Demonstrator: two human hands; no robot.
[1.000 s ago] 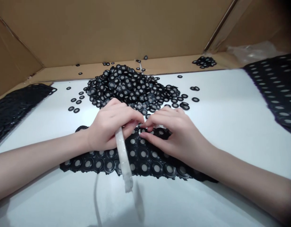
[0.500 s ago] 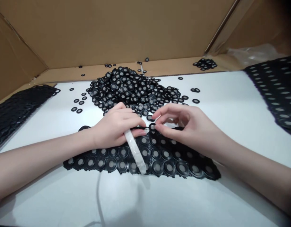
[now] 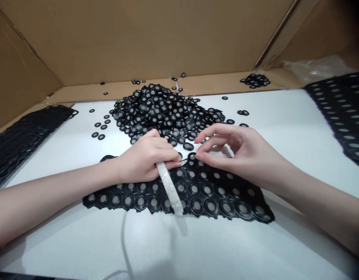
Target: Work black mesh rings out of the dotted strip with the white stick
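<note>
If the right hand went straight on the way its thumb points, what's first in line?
Seemingly the black disc right at the thumb tip of the right hand, then the left hand; depth is unclear here.

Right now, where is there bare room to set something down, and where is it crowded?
The white tabletop is bare on the near side of the middle dotted sheet and between the right hand and the far-right dotted sheet. It is crowded just beyond the left hand, at the black disc pile.

cardboard walls point(image 3: 156, 42) (plain brown) rise behind a white tabletop point(image 3: 226, 249).
</note>
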